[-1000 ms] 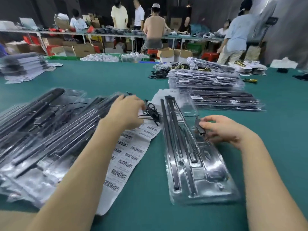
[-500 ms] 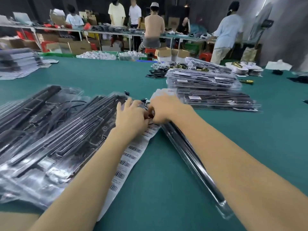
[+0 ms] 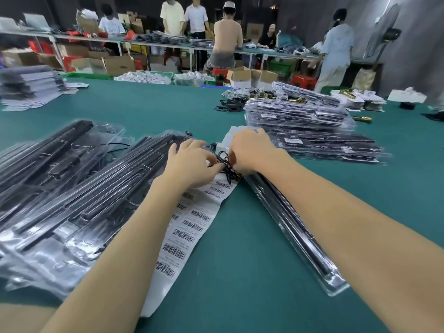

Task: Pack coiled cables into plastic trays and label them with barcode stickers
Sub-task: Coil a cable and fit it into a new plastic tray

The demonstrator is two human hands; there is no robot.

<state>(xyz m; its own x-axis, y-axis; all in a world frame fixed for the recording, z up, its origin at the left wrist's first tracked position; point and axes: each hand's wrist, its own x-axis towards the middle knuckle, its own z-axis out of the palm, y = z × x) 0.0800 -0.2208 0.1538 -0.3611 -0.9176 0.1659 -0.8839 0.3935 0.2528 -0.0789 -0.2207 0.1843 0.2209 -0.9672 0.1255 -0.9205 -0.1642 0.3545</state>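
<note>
A small coiled black cable (image 3: 227,165) sits between my two hands, above the top end of a long white sheet of barcode stickers (image 3: 189,227). My left hand (image 3: 192,162) pinches the coil from the left, and my right hand (image 3: 249,151) grips it from the right. A long clear plastic tray (image 3: 295,234) holding black strips lies under my right forearm, running toward the near right. Much of the coil is hidden by my fingers.
A large heap of clear trays with black parts (image 3: 60,188) covers the green table (image 3: 240,272) at the left. Stacked packed trays (image 3: 305,126) stand at the right, another stack (image 3: 28,85) at the far left. Several people work at benches behind.
My right hand left the tray and crossed to the coiled cable by my left hand. Both hands now hold the coil, and the tray has tipped onto its edge under my right arm.
</note>
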